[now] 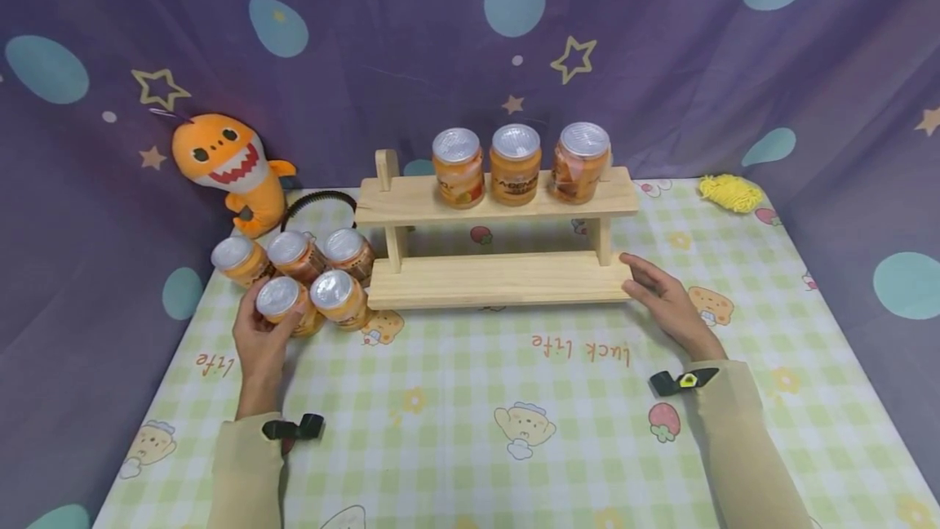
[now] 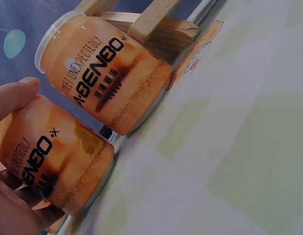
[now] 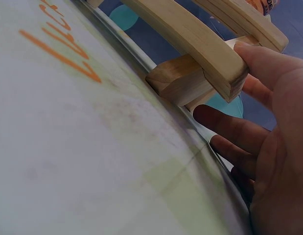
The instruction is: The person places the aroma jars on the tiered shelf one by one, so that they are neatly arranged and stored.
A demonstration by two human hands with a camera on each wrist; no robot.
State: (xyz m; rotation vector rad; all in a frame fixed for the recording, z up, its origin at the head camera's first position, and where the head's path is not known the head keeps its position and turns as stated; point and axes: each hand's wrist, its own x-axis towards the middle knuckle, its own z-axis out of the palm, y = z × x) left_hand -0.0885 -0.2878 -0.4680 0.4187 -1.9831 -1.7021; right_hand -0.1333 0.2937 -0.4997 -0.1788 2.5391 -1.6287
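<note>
Person's left hand (image 1: 259, 340) grips a silver-lidded orange jar (image 2: 63, 156), fingers and thumb curled round its sides, at the near edge of a jar cluster on the left. Right hand (image 1: 670, 307) loosely spread, grasping nothing, fingertips at the right end of the two-tier wooden shelf (image 1: 492, 280); contact pressure cannot be told. Second jar (image 1: 341, 302) just right of the gripped one; three more jars (image 1: 295, 255) behind, in a row. Shelf's upper board (image 1: 411, 198) bears three upright jars (image 1: 516, 174). Orange shark plush (image 1: 238, 162) far left, black coiled cord (image 1: 316, 196) to its right; yellow yarn bundle (image 1: 730, 193) far right. Green-checked cloth (image 1: 441, 415) underneath, purple curtain (image 1: 367, 80) beyond.
</note>
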